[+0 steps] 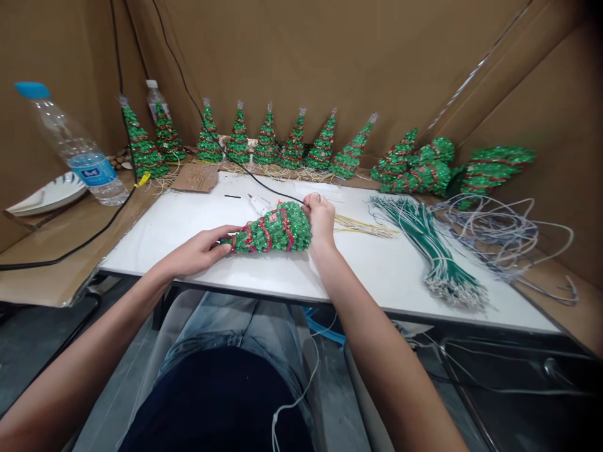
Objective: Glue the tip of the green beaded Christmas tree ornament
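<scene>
Green beaded cone-shaped tree with red garland loops (271, 228) lies on its side near the front middle of the white tabletop (198, 216). Left hand (200, 250) pinches its narrow tip; right hand (321, 220) is curled closed around its wide base. Steadying the tip while working at the base looks wise, clear of the white glue gun (258, 204) just beyond.
</scene>
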